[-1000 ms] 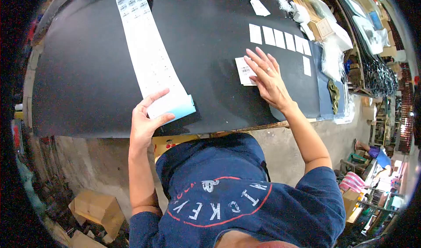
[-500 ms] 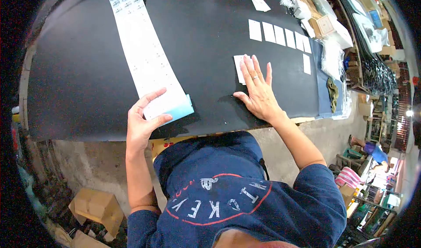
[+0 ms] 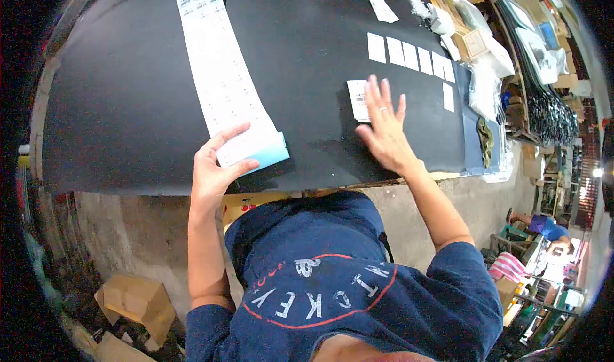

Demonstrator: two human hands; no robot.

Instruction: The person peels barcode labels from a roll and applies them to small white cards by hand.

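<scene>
My left hand (image 3: 219, 164) pinches the near end of a long strip of printed labels (image 3: 224, 74), thumb below and fingers above, where the pale blue backing (image 3: 272, 152) folds over. The strip runs away from me across the black table, with rows of barcodes at its far end. My right hand (image 3: 387, 132) is open with fingers spread, overlapping the right side of a small stack of white cards (image 3: 358, 100); a barcode label shows on the top card. Past that hand, several white cards (image 3: 410, 56) lie in a row, with a single card (image 3: 448, 97) nearer at the right.
A few overlapping cards (image 3: 384, 10) lie farther back on the black table (image 3: 121, 106). Clear plastic bags (image 3: 484, 93) and a dark green cloth (image 3: 485, 143) sit along the right edge. A cardboard box (image 3: 137, 304) stands on the floor at left. Another person (image 3: 553, 231) is far right.
My right hand has shifted right and lifted slightly off the card stack, uncovering the barcode on the top card. My left hand keeps its hold on the label strip.
</scene>
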